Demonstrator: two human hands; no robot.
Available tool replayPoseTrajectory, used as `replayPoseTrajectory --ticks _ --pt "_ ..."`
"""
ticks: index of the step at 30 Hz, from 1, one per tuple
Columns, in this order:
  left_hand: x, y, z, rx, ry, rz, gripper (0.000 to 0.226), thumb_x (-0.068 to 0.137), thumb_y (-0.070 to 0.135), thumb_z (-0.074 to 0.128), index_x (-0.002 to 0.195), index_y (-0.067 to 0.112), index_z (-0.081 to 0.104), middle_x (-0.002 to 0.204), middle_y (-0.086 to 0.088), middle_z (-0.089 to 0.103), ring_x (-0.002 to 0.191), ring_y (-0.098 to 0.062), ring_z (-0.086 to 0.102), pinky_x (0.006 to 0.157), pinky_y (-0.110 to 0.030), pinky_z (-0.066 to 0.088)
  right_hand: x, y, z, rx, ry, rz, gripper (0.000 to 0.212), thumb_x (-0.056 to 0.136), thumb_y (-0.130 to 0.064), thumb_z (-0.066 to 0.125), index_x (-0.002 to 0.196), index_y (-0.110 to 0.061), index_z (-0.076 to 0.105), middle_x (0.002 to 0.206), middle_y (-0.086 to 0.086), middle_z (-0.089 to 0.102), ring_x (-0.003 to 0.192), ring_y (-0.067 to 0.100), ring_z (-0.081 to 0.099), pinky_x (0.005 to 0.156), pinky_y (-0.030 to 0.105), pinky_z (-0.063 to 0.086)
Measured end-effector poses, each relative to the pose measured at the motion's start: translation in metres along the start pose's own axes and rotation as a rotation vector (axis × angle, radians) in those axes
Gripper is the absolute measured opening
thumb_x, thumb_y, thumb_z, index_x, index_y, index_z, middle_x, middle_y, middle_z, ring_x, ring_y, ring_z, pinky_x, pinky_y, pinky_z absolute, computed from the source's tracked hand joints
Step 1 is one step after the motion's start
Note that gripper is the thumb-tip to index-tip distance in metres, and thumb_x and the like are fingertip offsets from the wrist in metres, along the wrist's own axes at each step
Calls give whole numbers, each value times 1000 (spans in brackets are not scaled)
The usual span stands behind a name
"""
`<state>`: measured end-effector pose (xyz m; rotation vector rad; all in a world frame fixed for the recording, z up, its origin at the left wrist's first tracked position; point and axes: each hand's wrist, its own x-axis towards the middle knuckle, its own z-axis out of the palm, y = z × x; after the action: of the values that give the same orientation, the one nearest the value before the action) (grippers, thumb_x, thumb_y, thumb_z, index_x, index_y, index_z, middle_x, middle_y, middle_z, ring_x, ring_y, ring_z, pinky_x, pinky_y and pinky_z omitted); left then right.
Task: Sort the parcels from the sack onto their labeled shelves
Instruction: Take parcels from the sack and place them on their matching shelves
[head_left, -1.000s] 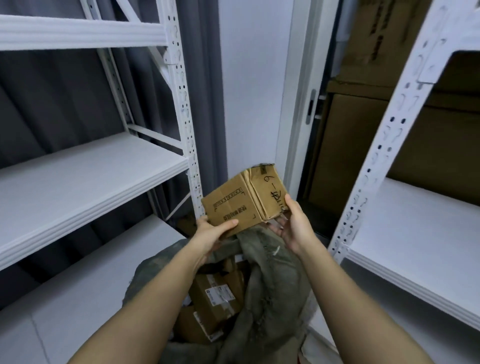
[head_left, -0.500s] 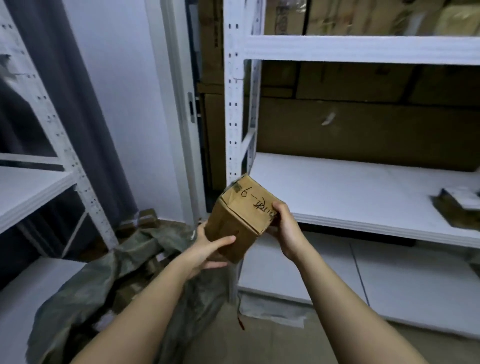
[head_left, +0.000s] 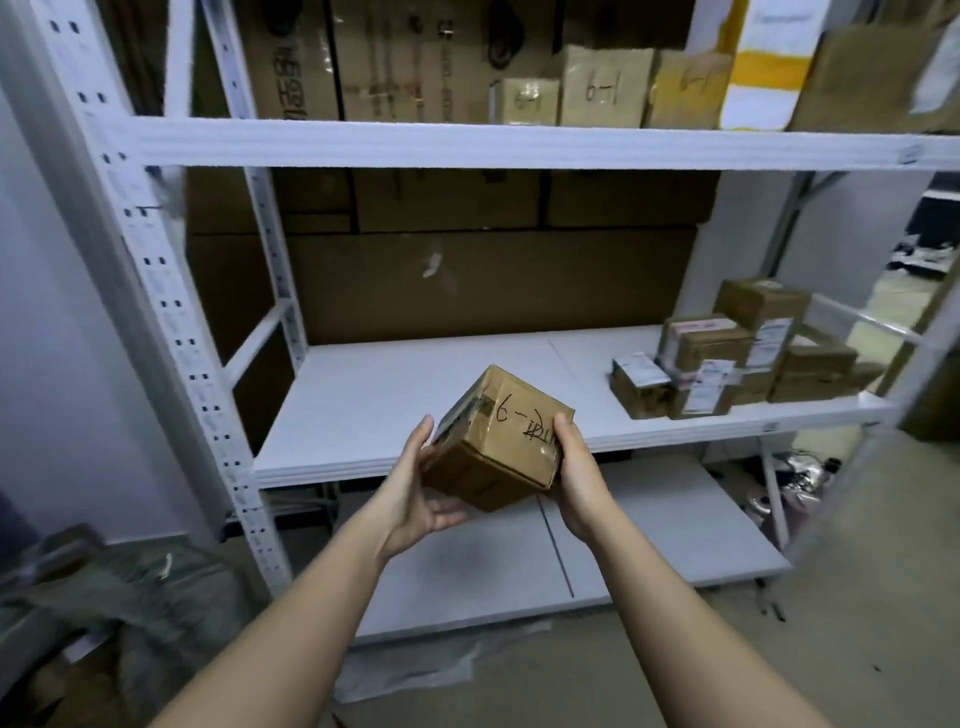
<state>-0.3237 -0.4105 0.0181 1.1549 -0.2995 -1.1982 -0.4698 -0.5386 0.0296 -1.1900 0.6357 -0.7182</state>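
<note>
A small brown cardboard parcel (head_left: 498, 441) with handwritten black marking on its top face is held tilted in front of a white metal shelf unit. My left hand (head_left: 415, 488) cups its lower left side, and my right hand (head_left: 576, 473) grips its right side. The middle shelf (head_left: 405, 395) lies just behind the parcel, bare on its left. The grey-green sack (head_left: 119, 597) lies slumped on the floor at the lower left, blurred.
Several labelled parcels (head_left: 737, 358) are stacked at the right end of the middle shelf. The top shelf (head_left: 467, 145) carries boxes marked 6-1 (head_left: 602, 88). Large cartons (head_left: 493, 280) stand behind the unit. A low shelf (head_left: 649, 545) sits near the floor.
My view has swung right, from the sack and left rack to face the right shelf unit. The parcel stays in both hands and has tilted, top face toward me.
</note>
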Motion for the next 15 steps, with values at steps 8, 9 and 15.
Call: replayPoseTrajectory --ticks 8,9,15 --pt "72 -16 145 -62 7 -59 54 82 68 51 103 20 65 82 -6 76 93 -25 67 62 -40 59 38 -44 -117 -161 -3 -118 43 103 -36 38 145 -31 36 142 -1 49 129 17 48 110 46 38" --pt "79 -19 156 -46 18 -68 52 83 67 50 101 21 65 82 -6 76 91 -24 67 61 -38 59 42 -47 -127 -192 -11 -136 43 103 -34 39 146 -30 35 142 -1 48 129 16 48 111 44 38" --pt "118 -26 189 87 184 -55 22 91 42 53 96 23 62 99 -6 57 86 -21 62 59 -34 56 67 -49 -181 -286 -6 -175 43 102 -27 43 144 -30 38 145 -3 43 132 11 41 113 35 36"
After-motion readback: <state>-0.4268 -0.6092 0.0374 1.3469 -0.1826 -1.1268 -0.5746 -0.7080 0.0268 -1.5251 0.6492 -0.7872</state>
